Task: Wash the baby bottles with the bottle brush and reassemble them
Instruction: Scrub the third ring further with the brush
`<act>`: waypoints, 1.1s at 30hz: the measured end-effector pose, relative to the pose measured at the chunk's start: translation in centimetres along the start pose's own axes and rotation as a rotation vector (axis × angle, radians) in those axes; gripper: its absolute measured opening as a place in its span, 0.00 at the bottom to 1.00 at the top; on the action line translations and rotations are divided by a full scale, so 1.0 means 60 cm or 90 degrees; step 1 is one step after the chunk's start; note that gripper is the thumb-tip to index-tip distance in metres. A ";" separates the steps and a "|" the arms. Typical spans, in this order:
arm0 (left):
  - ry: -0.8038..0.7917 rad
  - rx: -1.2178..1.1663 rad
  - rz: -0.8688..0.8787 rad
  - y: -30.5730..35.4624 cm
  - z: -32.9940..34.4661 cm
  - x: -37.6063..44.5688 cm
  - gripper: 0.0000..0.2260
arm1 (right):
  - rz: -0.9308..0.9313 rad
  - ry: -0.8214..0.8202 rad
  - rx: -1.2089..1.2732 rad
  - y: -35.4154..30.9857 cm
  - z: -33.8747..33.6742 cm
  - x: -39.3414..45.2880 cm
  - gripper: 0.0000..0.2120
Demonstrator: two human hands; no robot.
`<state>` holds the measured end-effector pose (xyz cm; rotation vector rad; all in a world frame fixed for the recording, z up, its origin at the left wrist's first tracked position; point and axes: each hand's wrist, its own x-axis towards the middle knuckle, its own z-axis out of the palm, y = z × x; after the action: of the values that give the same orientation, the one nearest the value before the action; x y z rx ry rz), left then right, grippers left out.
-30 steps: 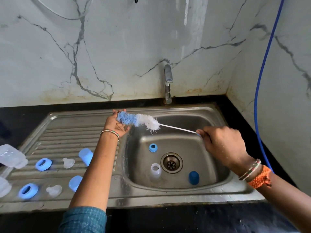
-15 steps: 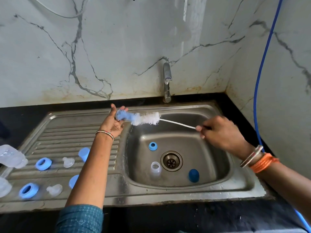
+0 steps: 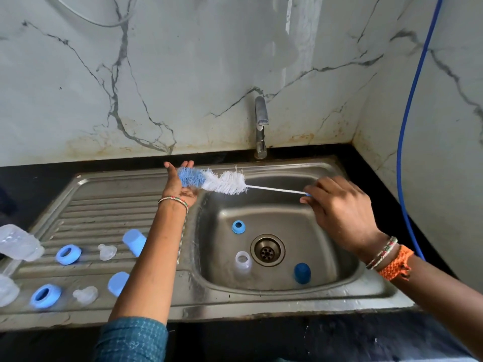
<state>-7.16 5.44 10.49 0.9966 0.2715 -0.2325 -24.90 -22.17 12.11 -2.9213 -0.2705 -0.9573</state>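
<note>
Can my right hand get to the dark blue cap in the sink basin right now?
Probably yes: the dark blue cap sits uncovered below the right hand, nothing between them. But that hand grips the bottle brush handle, so it isn't free.

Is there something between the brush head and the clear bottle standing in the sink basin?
Nothing visible does. The bottle brush is held above the basin's back-left rim, and the clear bottle stands open-mouthed beside the drain, with only bare steel and air between.

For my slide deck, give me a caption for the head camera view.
Right hand holds the bottle brush against the open left hand above the sink.
</note>
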 end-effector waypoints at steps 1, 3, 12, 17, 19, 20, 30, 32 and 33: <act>-0.017 -0.011 0.004 0.000 0.000 0.002 0.28 | 0.012 0.002 0.030 0.001 0.000 -0.001 0.07; -0.069 -0.024 0.022 -0.001 0.002 0.001 0.27 | 0.140 -0.046 0.127 0.003 -0.007 0.004 0.09; -0.234 0.010 0.075 0.006 -0.009 0.009 0.43 | 0.729 -0.712 0.928 0.021 0.015 -0.022 0.12; -0.247 -0.061 0.108 -0.005 -0.015 0.020 0.32 | 0.658 -0.834 0.956 0.032 0.001 -0.015 0.15; -0.240 -0.099 0.109 -0.007 -0.021 0.024 0.24 | 0.638 -0.850 0.969 0.031 -0.013 -0.016 0.13; -0.225 -0.113 0.109 -0.008 -0.028 0.027 0.19 | 0.638 -0.844 0.971 0.029 -0.020 -0.019 0.12; -0.048 0.504 -0.067 -0.116 -0.038 0.067 0.11 | 0.528 -0.438 0.668 0.023 0.046 0.022 0.20; -0.077 0.563 -0.026 -0.166 -0.050 0.073 0.13 | 0.452 -0.379 0.554 0.022 0.084 0.037 0.19; -0.083 0.585 -0.020 -0.190 -0.059 0.078 0.13 | 0.422 -0.367 0.510 0.020 0.104 0.045 0.18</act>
<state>-6.73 2.16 -1.93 1.8760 0.0460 -0.4678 -18.90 -22.30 8.67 -2.1857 0.2426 0.1033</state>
